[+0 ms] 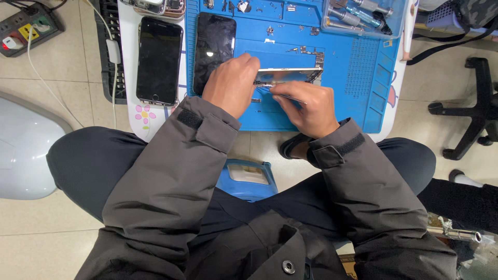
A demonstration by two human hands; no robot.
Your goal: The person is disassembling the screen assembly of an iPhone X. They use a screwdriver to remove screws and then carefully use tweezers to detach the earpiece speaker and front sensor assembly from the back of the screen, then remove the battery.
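An opened phone chassis (290, 76), thin, metallic and rectangular, is being steadied on the blue rubber mat (332, 103) by the left hand (231, 83); slim metal tweezers (288, 96) are being pinched by the right hand (306, 106) fingers.

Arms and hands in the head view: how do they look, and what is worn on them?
Both arms are covered by the long sleeves of a padded grey-brown jacket. Each cuff has a tab with a black fastening strip, on the left cuff and the right cuff. The left hand and right hand are bare, with no gloves; no rings or watch show.
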